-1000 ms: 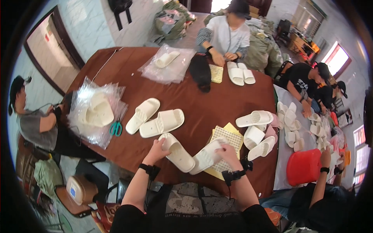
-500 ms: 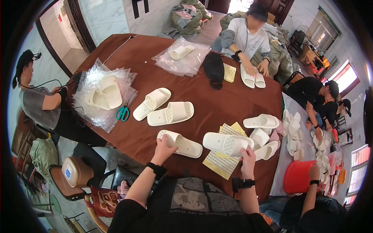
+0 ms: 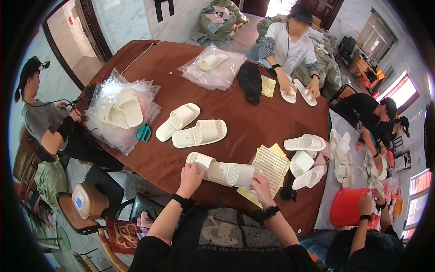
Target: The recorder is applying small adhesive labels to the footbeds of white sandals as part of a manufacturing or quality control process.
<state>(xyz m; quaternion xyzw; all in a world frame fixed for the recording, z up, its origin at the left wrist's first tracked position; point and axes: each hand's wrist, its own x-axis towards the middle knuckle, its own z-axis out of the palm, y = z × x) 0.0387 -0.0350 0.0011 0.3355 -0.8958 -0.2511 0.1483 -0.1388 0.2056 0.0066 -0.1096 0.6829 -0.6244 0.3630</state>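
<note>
Two cream slippers lie end to end before me on the brown-covered table, their middle parts overlapping. My left hand (image 3: 191, 177) grips the strap end of the left slipper (image 3: 199, 159), thumb at its near side. With my right hand (image 3: 261, 187) I hold the toe end of the right slipper (image 3: 241, 173), fingers bent around its edge. Yellow-backed sheets of small labels (image 3: 271, 167) lie just right of that hand. Beyond my hands rests a pair of cream slippers, the nearer slipper (image 3: 199, 133) and the farther slipper (image 3: 178, 121) set at an angle.
More slippers (image 3: 304, 143) cluster at right. Teal scissors (image 3: 143, 133) lie by clear plastic bags (image 3: 102, 129) at left; other bags (image 3: 222, 77) are at the far side. A black cap (image 3: 249, 84) sits near a person handling slippers. A red tub (image 3: 346, 208) stands right.
My right hand has moved left with its slipper, off the label sheets and against the left slipper. Across the table, the other person's two slippers have been moved apart.
</note>
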